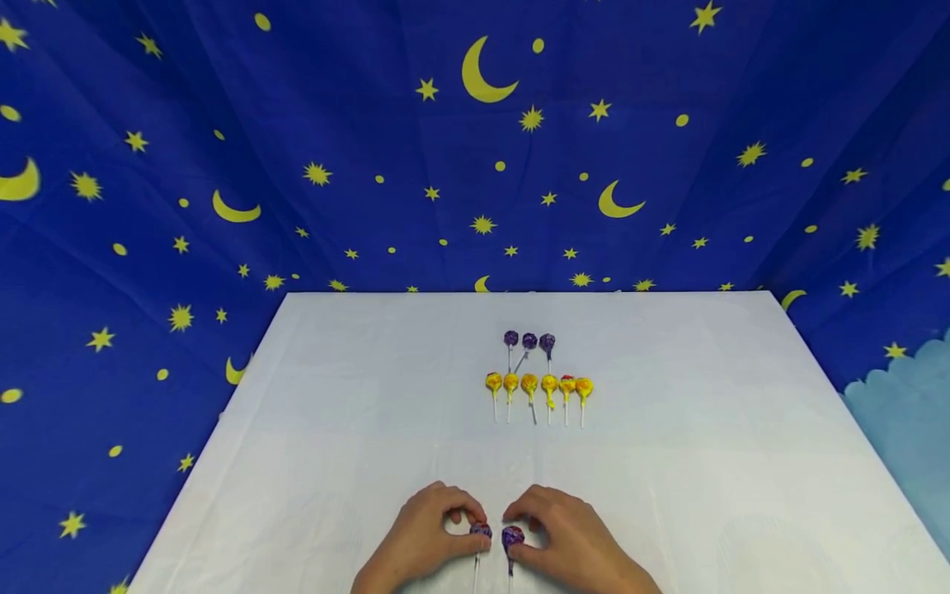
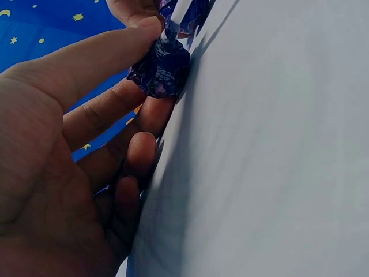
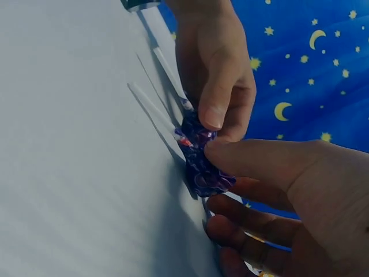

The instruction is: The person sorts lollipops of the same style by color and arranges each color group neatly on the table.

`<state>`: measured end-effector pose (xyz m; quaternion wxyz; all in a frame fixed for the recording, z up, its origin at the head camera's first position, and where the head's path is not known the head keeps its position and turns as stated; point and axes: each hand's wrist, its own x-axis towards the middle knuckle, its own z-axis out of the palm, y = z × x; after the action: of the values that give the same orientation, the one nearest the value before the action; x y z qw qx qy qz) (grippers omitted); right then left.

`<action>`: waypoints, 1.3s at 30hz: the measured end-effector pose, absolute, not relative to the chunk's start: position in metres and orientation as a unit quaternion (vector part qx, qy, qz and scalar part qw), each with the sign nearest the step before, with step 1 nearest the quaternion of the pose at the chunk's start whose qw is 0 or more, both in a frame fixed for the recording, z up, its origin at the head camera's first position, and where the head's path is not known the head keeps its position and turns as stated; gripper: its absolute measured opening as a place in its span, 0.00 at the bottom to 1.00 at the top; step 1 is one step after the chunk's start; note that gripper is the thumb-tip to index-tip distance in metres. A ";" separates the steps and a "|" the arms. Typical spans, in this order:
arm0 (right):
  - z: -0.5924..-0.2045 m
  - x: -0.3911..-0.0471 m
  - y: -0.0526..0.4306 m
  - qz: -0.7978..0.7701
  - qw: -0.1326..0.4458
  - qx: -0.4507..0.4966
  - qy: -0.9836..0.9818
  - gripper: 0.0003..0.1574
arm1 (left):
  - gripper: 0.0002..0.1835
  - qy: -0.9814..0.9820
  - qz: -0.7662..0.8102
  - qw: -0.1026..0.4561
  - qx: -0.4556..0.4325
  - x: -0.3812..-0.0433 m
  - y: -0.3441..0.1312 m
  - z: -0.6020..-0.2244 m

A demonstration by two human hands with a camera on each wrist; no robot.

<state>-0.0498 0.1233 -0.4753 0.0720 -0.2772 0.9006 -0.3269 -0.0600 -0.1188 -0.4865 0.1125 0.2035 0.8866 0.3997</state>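
Note:
Near the front of the white table, my left hand (image 1: 419,536) pinches the purple-wrapped head of a lollipop (image 1: 481,531) between thumb and fingers. Just to its right, my right hand (image 1: 571,540) holds a second purple lollipop (image 1: 513,537) by its head in the same way. Both white sticks point back toward me. In the left wrist view, the thumb presses on the dark purple wrapper (image 2: 164,72) close over the table. From the right wrist, the two lollipop heads appear side by side, the right hand's wrapper (image 3: 210,176) overlapping the other.
Farther back on the white table (image 1: 356,396) lies a row of several yellow lollipops (image 1: 529,383), sticks toward me. Behind it are three purple lollipops (image 1: 529,341), the middle one slanted. A blue cloth (image 1: 416,140) with yellow moons and stars hangs around the table.

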 end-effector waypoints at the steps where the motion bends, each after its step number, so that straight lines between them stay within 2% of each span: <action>1: -0.475 -0.050 0.123 -0.326 0.070 -0.278 0.901 0.14 | 0.12 0.886 0.401 0.110 0.204 -0.060 -0.118 -0.486; 7: -0.474 -0.051 0.123 -0.320 0.080 -0.279 0.902 0.12 | 0.11 0.887 0.398 0.099 0.210 -0.061 -0.116 -0.487; 12: -0.474 -0.051 0.124 -0.330 0.097 -0.272 0.899 0.12 | 0.11 0.891 0.393 0.111 0.198 -0.062 -0.114 -0.486; 25: -0.477 -0.050 0.128 -0.348 0.078 -0.276 0.892 0.11 | 0.09 0.879 0.425 0.109 0.185 -0.069 -0.107 -0.475; 30: -0.477 -0.050 0.129 -0.348 0.073 -0.273 0.894 0.11 | 0.09 0.881 0.427 0.096 0.177 -0.073 -0.105 -0.472; 39: -0.479 -0.047 0.125 -0.346 0.072 -0.277 0.893 0.11 | 0.08 0.911 0.380 0.039 0.155 -0.088 -0.096 -0.462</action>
<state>-0.0469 0.1248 -0.4786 0.0723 -0.2769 0.8934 -0.3464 -0.0876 -0.0958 -0.4624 0.0391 0.1550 0.9111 0.3800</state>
